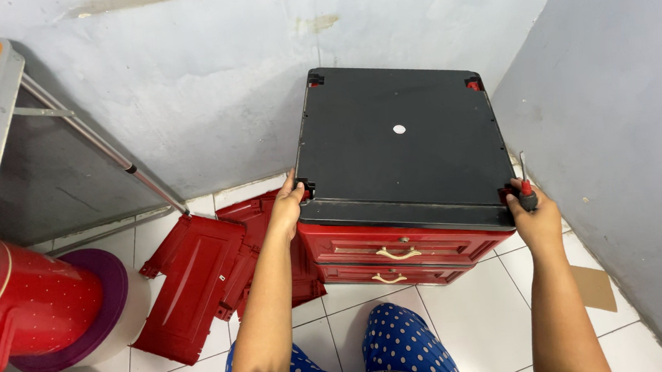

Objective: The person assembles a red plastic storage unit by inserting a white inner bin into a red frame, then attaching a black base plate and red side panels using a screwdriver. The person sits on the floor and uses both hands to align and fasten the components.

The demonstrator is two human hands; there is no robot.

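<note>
Now | left hand (287,205) fingers clamped on black cabinet top (402,145) | right hand (536,217) apparently clutching screwdriver (525,182) | round white sticker (399,129) mid-top

Blue white-dotted garment (406,337), bare forearms

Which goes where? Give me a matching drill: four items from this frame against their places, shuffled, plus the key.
Items
1. black square plastic top panel of the red drawer cabinet
2. red-handled screwdriver
3. loose red plastic panels
4. red plastic jug with a pale rim

Places
A. lying flat on the white floor tiles, left of the cabinet
B. in the right hand
C. on a purple-rimmed lid at far left
D. gripped at its front-left corner by the left hand

Pairs: 1-D, 2-B, 3-A, 4-C
</note>
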